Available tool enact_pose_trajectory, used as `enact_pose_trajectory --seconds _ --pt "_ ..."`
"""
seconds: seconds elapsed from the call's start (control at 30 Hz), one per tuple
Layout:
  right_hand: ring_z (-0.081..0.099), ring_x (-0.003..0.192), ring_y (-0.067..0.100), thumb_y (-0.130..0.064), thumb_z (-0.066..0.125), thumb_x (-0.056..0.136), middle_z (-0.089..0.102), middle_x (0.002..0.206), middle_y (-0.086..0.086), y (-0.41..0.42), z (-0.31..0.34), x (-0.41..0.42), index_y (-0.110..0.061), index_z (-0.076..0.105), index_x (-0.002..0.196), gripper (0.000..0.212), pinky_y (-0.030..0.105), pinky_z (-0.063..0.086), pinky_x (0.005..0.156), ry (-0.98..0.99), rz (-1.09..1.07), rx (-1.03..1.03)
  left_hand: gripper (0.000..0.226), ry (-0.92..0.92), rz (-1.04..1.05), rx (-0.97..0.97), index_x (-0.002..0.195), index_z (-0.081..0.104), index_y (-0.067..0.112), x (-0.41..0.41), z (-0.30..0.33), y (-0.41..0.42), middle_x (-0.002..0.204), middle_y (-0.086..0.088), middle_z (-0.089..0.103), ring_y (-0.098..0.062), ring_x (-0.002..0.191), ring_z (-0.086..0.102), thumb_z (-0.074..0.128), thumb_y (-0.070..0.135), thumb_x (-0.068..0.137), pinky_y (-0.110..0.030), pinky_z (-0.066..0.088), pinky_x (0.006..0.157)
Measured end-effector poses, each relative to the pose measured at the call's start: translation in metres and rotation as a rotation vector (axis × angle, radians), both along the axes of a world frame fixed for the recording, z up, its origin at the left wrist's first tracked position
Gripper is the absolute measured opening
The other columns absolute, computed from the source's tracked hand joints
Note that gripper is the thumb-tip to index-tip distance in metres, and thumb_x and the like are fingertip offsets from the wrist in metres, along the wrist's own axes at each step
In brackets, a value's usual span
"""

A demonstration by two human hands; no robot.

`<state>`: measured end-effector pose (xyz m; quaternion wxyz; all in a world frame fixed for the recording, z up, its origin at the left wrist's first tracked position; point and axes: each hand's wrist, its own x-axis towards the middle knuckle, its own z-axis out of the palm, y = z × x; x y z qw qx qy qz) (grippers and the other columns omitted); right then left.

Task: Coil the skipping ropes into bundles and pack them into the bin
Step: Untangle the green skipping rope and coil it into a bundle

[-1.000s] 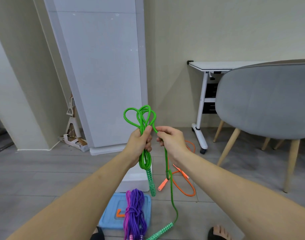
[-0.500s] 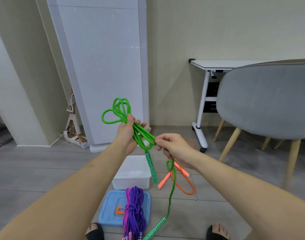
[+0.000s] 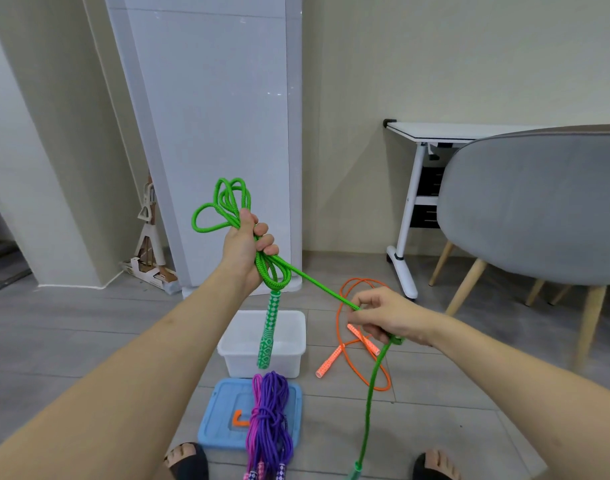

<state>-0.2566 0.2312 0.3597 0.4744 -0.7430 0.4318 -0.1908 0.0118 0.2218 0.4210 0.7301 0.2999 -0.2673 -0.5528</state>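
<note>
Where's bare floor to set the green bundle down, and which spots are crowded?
Bare floor lies left of the white bin and blue lid, out toward the wall. Another patch lies right of the orange rope, before the chair legs. Crowded: the lid carries the purple rope; the orange rope sprawls beside the bin. The bin looks empty.

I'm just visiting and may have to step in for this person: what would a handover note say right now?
Left hand grips the folded green rope, one handle hanging over the white bin.
Right hand pinches its free strand, pulled taut.
Done: purple-pink bundle, lying on the blue lid.
Left: wrap and tie green, coil the orange rope on the floor, then pack all three.
</note>
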Motion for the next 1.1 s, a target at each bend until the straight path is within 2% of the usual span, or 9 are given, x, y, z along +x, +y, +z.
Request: enact_pose_trajectory --seconds 0.17,0.27,0.33,0.47,0.63,0.77,0.87,1.0,1.1 --pt "0.059 0.062 0.019 -0.019 0.072 0.093 0.061 0.073 0.017 -0.01 -0.013 -0.012 -0.019 0.073 0.094 0.002 0.029 0.051 0.062 0.17 0.079 -0.069 0.032 0.104 0.002 -0.029 0.085 0.043 0.021 0.007 0.008 -0.001 0.062 0.007 0.032 -0.008 0.044 0.022 0.04 0.045 0.106 -0.02 0.026 0.039" --pt "0.069 0.068 0.018 -0.01 0.074 0.091 0.072 0.076 0.004 -0.012 -0.019 -0.024 -0.01 0.072 0.105 0.014 0.031 0.057 0.069 0.208 0.063 -0.072 0.034 0.203 0.02 -0.061 0.084 0.043 0.02 0.018 0.012 -0.003 0.061 0.008 0.033 -0.007 0.042 0.024 0.039 0.046 0.106 -0.019 0.026 0.039" --pt "0.075 0.078 0.028 -0.006 0.074 0.091 0.076 0.083 0.017 -0.013 -0.022 -0.032 -0.009 0.067 0.108 0.019 0.037 0.062 0.08 0.196 0.026 -0.098 0.035 0.242 0.031 -0.075 0.083 0.043 0.021 0.027 0.015 -0.006 0.06 0.008 0.034 -0.006 0.042 0.025 0.038 0.047 0.106 -0.018 0.026 0.039" --pt "0.076 0.089 0.037 0.003 0.07 0.091 0.074 0.091 0.028 -0.016 -0.023 -0.038 -0.001 0.052 0.112 0.028 0.033 0.06 0.08 -0.037 -0.167 0.015 0.035 0.237 0.026 -0.078 0.083 0.044 0.021 0.033 0.015 -0.006 0.061 0.008 0.034 -0.006 0.042 0.026 0.039 0.048 0.105 -0.018 0.027 0.039" --pt "0.074 0.102 0.028 0.002 0.064 0.089 0.078 0.094 0.013 -0.02 -0.02 -0.034 -0.002 0.063 0.099 0.011 0.021 0.05 0.081 0.084 -0.094 0.029 0.033 0.155 0.012 -0.068 0.085 0.043 0.021 0.02 0.014 -0.001 0.063 0.008 0.031 -0.006 0.043 0.023 0.038 0.046 0.106 -0.019 0.025 0.039" --pt "0.066 0.087 0.022 -0.018 0.064 0.065 0.074 0.093 0.016 -0.011 -0.013 -0.011 -0.009 0.063 0.1 0.036 0.035 0.044 0.087 0.03 0.014 0.09 0.033 0.069 -0.009 -0.059 0.084 0.042 0.021 0.003 0.014 0.001 0.063 0.007 0.03 -0.007 0.044 0.022 0.038 0.044 0.107 -0.019 0.024 0.039" --pt "0.061 0.09 0.021 -0.017 0.068 0.07 0.069 0.089 0.01 -0.01 -0.008 0.005 -0.011 0.064 0.1 0.031 0.036 0.041 0.088 0.003 0.099 0.111 0.032 0.056 -0.028 -0.065 0.085 0.042 0.021 -0.005 0.015 0.003 0.063 0.007 0.03 -0.007 0.044 0.022 0.038 0.043 0.107 -0.019 0.025 0.04" --pt "0.054 0.078 0.012 -0.015 0.067 0.081 0.059 0.08 -0.001 -0.006 -0.007 0.015 -0.006 0.064 0.087 0.011 0.026 0.042 0.075 0.357 0.186 -0.024 0.032 0.045 -0.053 -0.07 0.085 0.042 0.02 -0.015 0.017 0.004 0.064 0.007 0.03 -0.007 0.044 0.022 0.039 0.043 0.107 -0.019 0.026 0.04" --pt "0.061 0.098 0.011 -0.026 0.073 0.084 0.064 0.105 -0.007 -0.006 -0.018 0.013 -0.02 0.069 0.114 0.031 0.024 0.047 0.082 0.707 0.232 -0.138 0.031 0.056 -0.077 -0.077 0.085 0.043 0.02 -0.022 0.02 0.005 0.064 0.007 0.03 -0.007 0.044 0.022 0.04 0.043 0.107 -0.019 0.025 0.04"
